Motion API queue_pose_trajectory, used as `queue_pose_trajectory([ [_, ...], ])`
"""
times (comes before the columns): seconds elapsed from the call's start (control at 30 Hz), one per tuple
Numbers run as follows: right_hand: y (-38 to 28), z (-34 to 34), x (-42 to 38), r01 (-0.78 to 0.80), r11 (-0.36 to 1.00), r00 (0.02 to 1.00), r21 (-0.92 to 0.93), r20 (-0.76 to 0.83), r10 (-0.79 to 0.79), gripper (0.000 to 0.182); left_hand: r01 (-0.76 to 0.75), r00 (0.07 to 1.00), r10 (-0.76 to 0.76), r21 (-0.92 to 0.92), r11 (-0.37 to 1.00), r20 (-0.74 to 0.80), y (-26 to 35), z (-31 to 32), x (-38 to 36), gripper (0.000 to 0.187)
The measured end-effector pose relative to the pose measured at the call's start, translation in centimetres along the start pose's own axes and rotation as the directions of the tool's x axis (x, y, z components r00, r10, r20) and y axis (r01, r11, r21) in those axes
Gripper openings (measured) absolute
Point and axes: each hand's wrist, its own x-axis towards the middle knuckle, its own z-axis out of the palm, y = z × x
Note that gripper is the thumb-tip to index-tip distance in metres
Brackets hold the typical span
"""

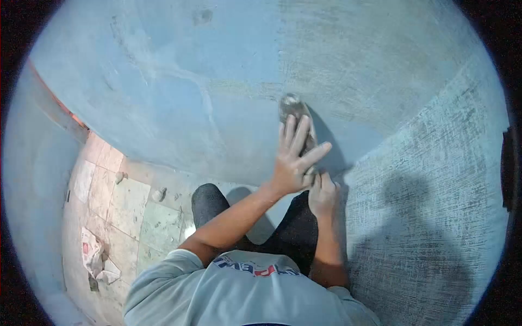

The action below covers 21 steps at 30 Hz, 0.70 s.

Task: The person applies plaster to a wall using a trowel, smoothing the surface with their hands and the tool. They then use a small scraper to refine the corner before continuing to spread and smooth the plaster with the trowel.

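"So, what can be made out on the left?"

"Tiled floor (128, 204) is shown, strewn with small lumps (159, 194). A crumpled wrapper (91, 251) is seen there too, its markings too blurred to be read."

"And further along?"

"Dark trousers (209, 201) are partly covered by the left forearm (239, 214) and the pale shirt (244, 301), whose lettering is only partly legible among the folds."

"How is the left hand (292, 167) placed?"

"It is laid over a dusty round-ended tool (290, 106), with the fingers stretched out and spread. The tool is set against the blue-grey wall (239, 130), near the middle of the view; its rounded tip is left bare, while much of its body is hidden by the hand."

"And the right hand (323, 195)?"

"It is held just beside, lower down, with its fingers curled. Whether the tool's lower end is gripped cannot be told, since that part is concealed."

"Farthest right?"

"A rough, streaked wall (446, 146) is darkened by a broad shadow (408, 239), and its outer edge is cut off."
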Motion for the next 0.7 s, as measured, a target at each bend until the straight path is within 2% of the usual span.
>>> queue_pose_trajectory([
  [0.1,-0.6,-0.1,0.3,-0.032,0.997,0.998,-0.069,0.054,0.035,0.025,-0.05,0.995,0.046,-0.037,0.998,-0.091,-1.1,0.2,-0.5,0.058],
  [0.2,-3.2,2.7,2.6,0.088,0.991,0.992,-0.097,0.097,-0.078,0.027,-0.062,0.968,0.049,-0.049,0.997,-0.244,-4.0,-2.9,1.0,0.067],
  [0.23,-4.8,3.2,3.4,0.06,0.996,0.986,-0.064,0.159,-0.05,0.025,-0.06,0.953,0.04,-0.058,0.997,-0.299,-5.0,-4.4,2.1,0.07],
  [0.27,-7.0,3.3,4.6,0.037,0.999,0.976,-0.03,0.216,-0.03,0.023,-0.123,0.945,0.108,-0.03,0.992,-0.309,-6.5,-5.6,2.6,0.07],
  [0.3,-8.1,3.1,5.1,0.014,1.0,0.962,0.002,0.274,-0.014,0.022,-0.106,0.955,0.1,-0.007,0.994,-0.278,-6.7,-6.2,2.4,0.07],
  [0.4,-4.4,4.1,3.9,0.075,0.992,0.978,0.106,0.188,-0.094,0.029,-0.057,0.976,0.066,0.049,0.997,-0.208,-5.9,-5.3,1.5,0.068],
  [0.43,-3.0,3.0,3.4,0.069,0.997,0.972,0.033,0.223,-0.074,0.026,-0.034,0.981,0.046,0.066,0.997,-0.191,-5.0,-4.3,0.9,0.067],
  [0.53,1.0,0.2,0.7,-0.076,0.992,0.984,0.104,0.167,0.058,0.023,-0.08,0.996,0.079,0.012,0.997,0.048,-0.6,-0.8,0.6,0.057],
  [0.57,3.0,0.0,-0.3,-0.119,0.984,0.981,0.13,0.171,0.096,0.022,-0.099,0.991,0.094,0.054,0.994,0.094,0.1,0.3,0.3,0.056],
  [0.6,4.1,-0.2,-0.8,-0.164,0.974,0.975,0.156,0.174,0.137,0.022,-0.077,0.996,0.076,0.022,0.997,0.043,0.0,0.5,0.0,0.056],
  [0.7,-0.6,-1.2,1.5,-0.063,0.99,0.982,0.128,0.183,0.038,0.024,-0.012,0.998,0.009,-0.049,0.999,-0.067,-0.2,-0.3,0.8,0.056],
])
